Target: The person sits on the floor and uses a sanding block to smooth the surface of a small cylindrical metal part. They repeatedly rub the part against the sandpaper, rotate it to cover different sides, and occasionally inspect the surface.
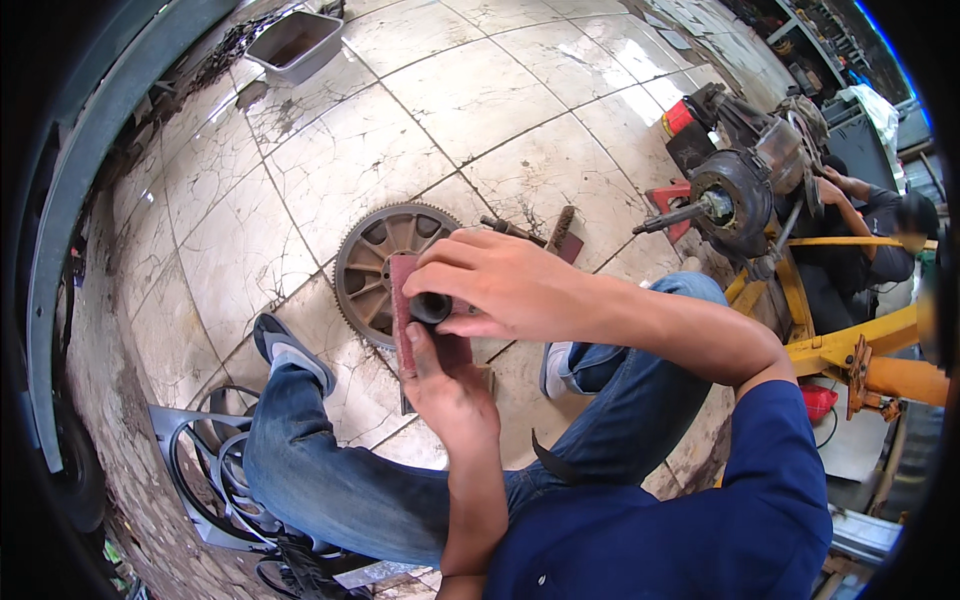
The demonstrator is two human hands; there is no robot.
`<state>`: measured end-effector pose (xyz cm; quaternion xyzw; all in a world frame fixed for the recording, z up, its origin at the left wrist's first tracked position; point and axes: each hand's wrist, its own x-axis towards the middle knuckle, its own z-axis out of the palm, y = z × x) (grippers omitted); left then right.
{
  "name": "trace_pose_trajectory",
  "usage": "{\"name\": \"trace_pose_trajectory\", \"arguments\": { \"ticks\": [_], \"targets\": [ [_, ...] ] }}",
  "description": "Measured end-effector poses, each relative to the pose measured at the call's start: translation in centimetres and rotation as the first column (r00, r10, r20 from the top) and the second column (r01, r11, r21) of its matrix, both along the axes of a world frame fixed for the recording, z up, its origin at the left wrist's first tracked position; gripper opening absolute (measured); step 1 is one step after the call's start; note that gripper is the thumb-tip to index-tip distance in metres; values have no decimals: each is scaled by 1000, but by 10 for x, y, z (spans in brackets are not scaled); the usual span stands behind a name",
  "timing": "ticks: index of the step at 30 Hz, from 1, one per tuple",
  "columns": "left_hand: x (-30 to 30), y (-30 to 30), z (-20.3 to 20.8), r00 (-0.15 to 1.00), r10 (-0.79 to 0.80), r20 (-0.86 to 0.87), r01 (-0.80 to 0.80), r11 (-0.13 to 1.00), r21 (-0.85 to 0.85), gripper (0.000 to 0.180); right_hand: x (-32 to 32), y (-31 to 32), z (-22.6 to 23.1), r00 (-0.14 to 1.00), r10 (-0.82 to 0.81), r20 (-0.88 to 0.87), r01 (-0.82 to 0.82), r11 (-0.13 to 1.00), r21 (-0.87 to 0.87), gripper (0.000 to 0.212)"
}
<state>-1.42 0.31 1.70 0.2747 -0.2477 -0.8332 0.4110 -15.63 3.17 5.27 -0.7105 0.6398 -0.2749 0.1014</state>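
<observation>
A reddish-brown sheet that looks like sandpaper (402,318) is pinched by my left hand (452,400), the thumb pressed toward the dark part. My right hand (490,285) reaches across from the right, its fingers curled round a dark hollow cylindrical part (431,307). One end of this part faces up, against or very near the sheet. Below my hands, a toothed flywheel (362,268) lies flat on the floor, partly hidden by them.
A brush (562,228) and a dark red piece (571,249) lie beyond my right hand. At right stand a greasy gearbox-like assembly (745,190) and a yellow metal frame (850,345), with another person (890,230) beside them. A grey basin (295,45) sits far left on the tiled floor.
</observation>
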Motion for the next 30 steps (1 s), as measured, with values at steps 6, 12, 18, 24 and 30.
{"name": "trace_pose_trajectory", "arguments": {
  "ticks": [6,12,18,24,30],
  "targets": [
    [4,0,-8,998,69,1,-69,997,19,37,-4,3,3,994,-90,-53,91,996,6,40],
    [6,-6,-16,997,27,-66,-25,999,28,41,0,0,-5,998,-44,-47,41,997,-64,40],
    [5,-2,-12,1000,19,9,-19,999,34,41,8,4,1,996,-90,22,90,996,8,38],
    [7,-2,-15,1000,20,-4,-19,997,76,40,0,-1,5,985,-171,22,171,985,15,36],
    [6,-5,-5,996,-27,-88,34,996,79,39,2,-3,8,984,-177,-10,177,984,34,35]
  ]
}}
